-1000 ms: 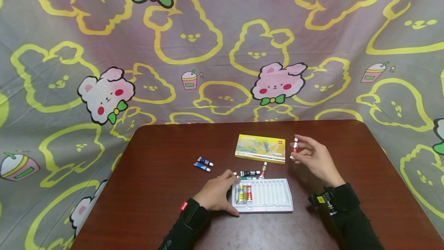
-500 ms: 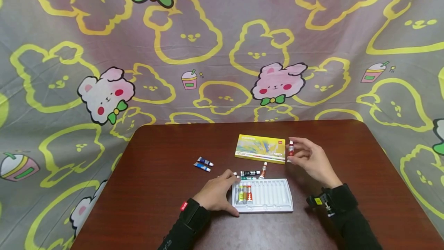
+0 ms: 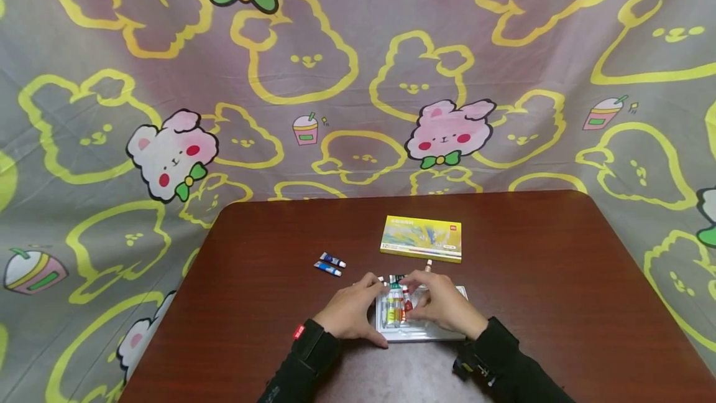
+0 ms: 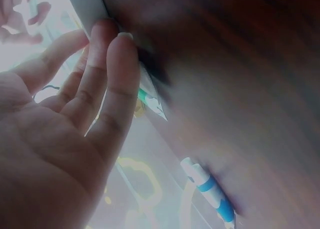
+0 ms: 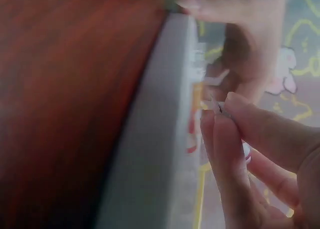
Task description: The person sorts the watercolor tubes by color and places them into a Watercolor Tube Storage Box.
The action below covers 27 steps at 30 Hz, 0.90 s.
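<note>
My left hand (image 3: 349, 311) holds the left end of a white plastic tray (image 3: 416, 336), thumb at its near corner and fingers at the far one. In the left wrist view those fingers (image 4: 122, 69) press against the tray's edge. Several paint tubes, including a yellow one (image 3: 390, 313), lie side by side in the tray's left slots. Over the tray, my right hand (image 3: 447, 308) pinches a red paint tube (image 3: 408, 297) just right of that row. The right wrist view shows the tube's flat end (image 5: 219, 108) between thumb and fingertips. My right hand covers much of the tray's right half.
Behind the tray lie a black paint tube (image 3: 396, 278) and a brown-labelled one, mostly hidden, with its pale cap (image 3: 429, 264) showing. Two blue paint tubes (image 3: 327, 268) rest to the left. A yellow cardboard box (image 3: 421, 239) lies farther back on the brown table (image 3: 279, 235).
My right hand has carried the red paint tube from beside the yellow box leftward and nearer, over the tray. My left hand has stayed at the tray's left end.
</note>
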Each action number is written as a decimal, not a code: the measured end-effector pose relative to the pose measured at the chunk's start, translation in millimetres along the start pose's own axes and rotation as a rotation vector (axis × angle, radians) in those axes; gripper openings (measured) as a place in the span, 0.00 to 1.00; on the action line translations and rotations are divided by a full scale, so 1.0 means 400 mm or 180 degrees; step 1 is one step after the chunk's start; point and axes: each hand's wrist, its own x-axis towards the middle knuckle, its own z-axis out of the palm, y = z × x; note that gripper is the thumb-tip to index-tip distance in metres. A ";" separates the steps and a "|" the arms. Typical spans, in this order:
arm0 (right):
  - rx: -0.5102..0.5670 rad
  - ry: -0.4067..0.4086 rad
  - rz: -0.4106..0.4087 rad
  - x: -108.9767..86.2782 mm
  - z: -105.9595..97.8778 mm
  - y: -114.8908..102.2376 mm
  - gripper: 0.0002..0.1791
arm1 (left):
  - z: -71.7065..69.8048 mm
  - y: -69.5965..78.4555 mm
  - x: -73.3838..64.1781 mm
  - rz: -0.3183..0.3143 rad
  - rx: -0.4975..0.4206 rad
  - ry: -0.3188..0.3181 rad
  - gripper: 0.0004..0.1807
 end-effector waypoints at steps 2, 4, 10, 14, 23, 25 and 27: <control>-0.0063 0.0037 -0.0017 0.000 0.014 0.002 0.31 | 0.000 -0.002 0.001 0.0011 0.0002 0.0010 0.55; -0.0123 0.0085 -0.0012 0.000 0.023 0.007 0.30 | 0.001 -0.003 0.002 0.0012 -0.0002 0.0011 0.55; -0.0379 0.0150 -0.0008 0.000 0.029 0.021 0.28 | 0.002 -0.003 0.001 0.0001 -0.0023 -0.0006 0.54; -0.0825 0.0240 -0.0101 0.004 0.028 0.022 0.27 | 0.000 -0.002 0.001 -0.0014 -0.0020 -0.0020 0.55; -0.1455 0.0361 -0.0293 -0.002 0.031 0.007 0.26 | 0.000 -0.002 -0.002 -0.0019 -0.0020 -0.0022 0.54; -0.1558 0.0337 -0.0299 -0.003 0.031 0.003 0.26 | 0.000 -0.002 -0.003 -0.0022 -0.0029 -0.0025 0.54; -0.1651 0.0316 -0.0291 -0.004 0.031 0.000 0.27 | 0.000 -0.001 -0.002 -0.0028 -0.0043 -0.0031 0.54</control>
